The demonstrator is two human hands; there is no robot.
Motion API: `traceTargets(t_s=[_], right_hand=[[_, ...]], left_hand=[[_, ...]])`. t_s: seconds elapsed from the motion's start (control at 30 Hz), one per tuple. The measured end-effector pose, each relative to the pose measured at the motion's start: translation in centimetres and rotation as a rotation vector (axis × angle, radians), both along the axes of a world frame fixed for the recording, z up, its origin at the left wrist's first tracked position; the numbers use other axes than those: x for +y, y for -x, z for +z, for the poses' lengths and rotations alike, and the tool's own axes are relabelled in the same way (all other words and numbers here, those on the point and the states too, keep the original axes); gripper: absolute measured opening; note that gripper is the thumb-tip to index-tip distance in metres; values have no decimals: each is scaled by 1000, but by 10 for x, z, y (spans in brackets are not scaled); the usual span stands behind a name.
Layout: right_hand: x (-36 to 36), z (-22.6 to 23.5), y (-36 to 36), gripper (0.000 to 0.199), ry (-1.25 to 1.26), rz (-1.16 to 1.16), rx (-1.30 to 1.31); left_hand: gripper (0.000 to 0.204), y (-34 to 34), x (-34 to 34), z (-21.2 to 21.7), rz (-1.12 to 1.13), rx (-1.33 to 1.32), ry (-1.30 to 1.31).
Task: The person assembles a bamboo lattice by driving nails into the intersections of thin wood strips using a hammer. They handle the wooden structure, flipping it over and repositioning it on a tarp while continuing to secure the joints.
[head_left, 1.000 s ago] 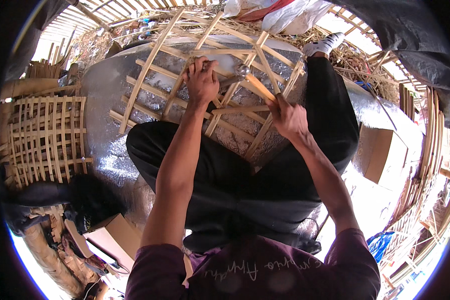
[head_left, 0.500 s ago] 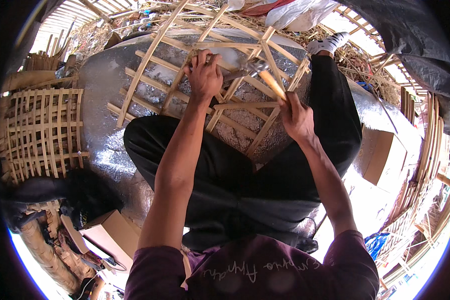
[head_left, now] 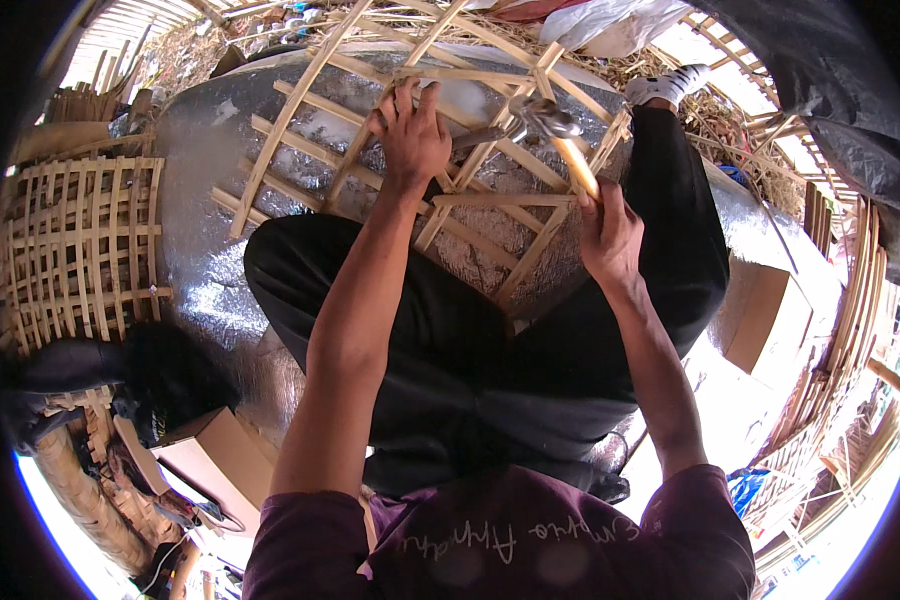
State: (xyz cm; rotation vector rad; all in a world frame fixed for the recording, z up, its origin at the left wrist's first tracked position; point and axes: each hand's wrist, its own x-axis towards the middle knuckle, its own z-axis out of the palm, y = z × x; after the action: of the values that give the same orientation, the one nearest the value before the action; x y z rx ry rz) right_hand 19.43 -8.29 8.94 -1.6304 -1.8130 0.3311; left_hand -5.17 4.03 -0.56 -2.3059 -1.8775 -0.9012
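The one camera sits on my head, looking steeply down over my lap and forearms. It is close, and its fisheye bends the edges round.

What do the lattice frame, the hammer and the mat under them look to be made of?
Lattice frame: pale split bamboo or wood slats, raw and matt. Hammer in the right hand: grey metal head, light wooden handle. Mat: silvery, crinkled, foil-like sheet, glossy; what backs it cannot be told.

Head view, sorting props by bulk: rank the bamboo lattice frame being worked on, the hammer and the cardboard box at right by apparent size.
1. bamboo lattice frame, spanning the mat.
2. cardboard box.
3. hammer, held in the right hand.
The fisheye shrinks things near the rim, so the box's rank is only apparent.
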Motion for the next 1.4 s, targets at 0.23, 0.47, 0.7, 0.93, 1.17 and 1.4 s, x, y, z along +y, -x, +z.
traceTargets(t_s=[0.23, 0.47, 0.7, 0.93, 1.17, 1.4], right_hand=[[-4, -21, 5, 24, 162, 37, -239], [-10, -3, 8, 22, 241, -36, 86], [11, 21, 3, 20, 129, -2, -30], [9, -16, 1, 20, 209, 41, -292], [-2, 19, 9, 18, 82, 76, 233], [7, 18, 8, 20, 215, -23, -167]], left_hand=[[47, -2, 2, -6, 8, -30, -9], [49, -5, 0, 1, 27, 6, 11], [52, -3, 4, 3, 29, -27, 4], [49, -4, 1, -4, 23, -49, -49], [49, -1, 3, 0, 56, -19, -18], [49, -2, 7, -1, 73, -23, -64]])
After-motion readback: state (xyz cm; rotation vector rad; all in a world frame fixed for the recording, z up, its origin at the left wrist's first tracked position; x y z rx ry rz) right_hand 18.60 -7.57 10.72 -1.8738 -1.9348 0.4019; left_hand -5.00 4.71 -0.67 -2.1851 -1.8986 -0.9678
